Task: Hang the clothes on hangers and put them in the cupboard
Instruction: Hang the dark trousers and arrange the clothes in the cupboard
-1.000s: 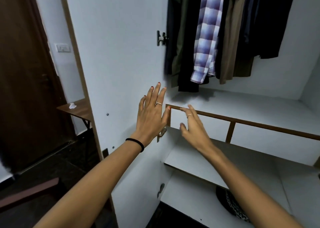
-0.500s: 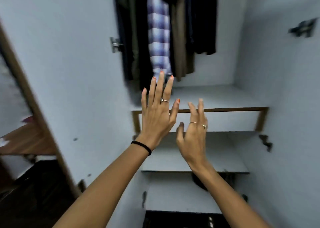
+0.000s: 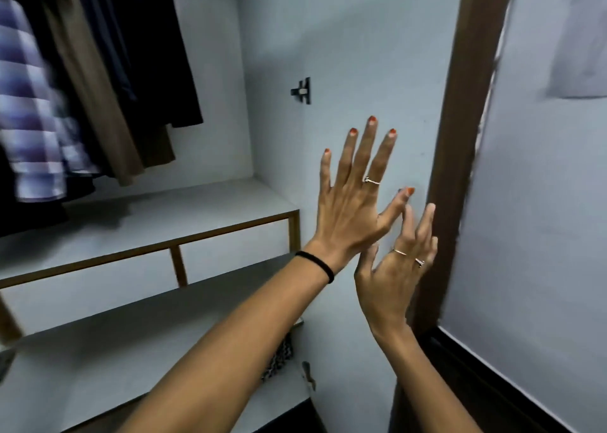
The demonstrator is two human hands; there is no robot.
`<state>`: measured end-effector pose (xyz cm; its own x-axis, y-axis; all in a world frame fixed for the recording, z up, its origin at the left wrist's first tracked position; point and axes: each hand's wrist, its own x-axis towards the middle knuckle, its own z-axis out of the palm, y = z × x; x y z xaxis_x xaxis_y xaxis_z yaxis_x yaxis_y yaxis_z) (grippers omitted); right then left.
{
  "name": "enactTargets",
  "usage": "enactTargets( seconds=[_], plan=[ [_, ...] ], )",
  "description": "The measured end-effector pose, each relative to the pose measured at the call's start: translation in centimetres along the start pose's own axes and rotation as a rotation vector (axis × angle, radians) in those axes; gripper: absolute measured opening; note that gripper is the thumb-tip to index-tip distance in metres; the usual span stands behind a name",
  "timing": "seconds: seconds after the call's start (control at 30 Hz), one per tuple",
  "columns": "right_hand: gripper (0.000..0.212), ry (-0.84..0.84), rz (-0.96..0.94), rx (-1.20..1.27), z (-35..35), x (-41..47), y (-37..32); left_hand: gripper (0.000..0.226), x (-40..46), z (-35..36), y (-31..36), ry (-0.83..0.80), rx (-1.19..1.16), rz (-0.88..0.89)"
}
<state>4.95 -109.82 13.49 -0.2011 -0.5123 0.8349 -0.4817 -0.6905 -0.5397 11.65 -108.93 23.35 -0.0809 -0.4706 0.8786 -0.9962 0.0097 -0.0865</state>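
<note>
The cupboard stands open; its right door is white with a brown edge. Several clothes hang at the upper left: a blue checked shirt, a tan garment and dark garments. My left hand, with a black band at the wrist, is raised with straight spread fingers in front of the door's inner face. My right hand is just below and right of it, fingers loosely extended near the door's brown edge. Neither hand holds anything.
White shelves with brown trim fill the lower cupboard. A black-and-white patterned item lies on a lower shelf, partly behind my left forearm. A metal hinge sits on the door. A white wall is at the right.
The view has swung from the cupboard's left door across to its right door. Both hands moved right with it, still empty with fingers extended.
</note>
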Motion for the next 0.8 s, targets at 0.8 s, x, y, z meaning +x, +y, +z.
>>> enactTargets(
  seconds=[0.8],
  plan=[
    [0.045,-0.117,0.16,0.392,-0.9,2.1,5.3,0.094,2.8,6.0,5.0,-0.085,-0.18,-0.056]
  ],
)
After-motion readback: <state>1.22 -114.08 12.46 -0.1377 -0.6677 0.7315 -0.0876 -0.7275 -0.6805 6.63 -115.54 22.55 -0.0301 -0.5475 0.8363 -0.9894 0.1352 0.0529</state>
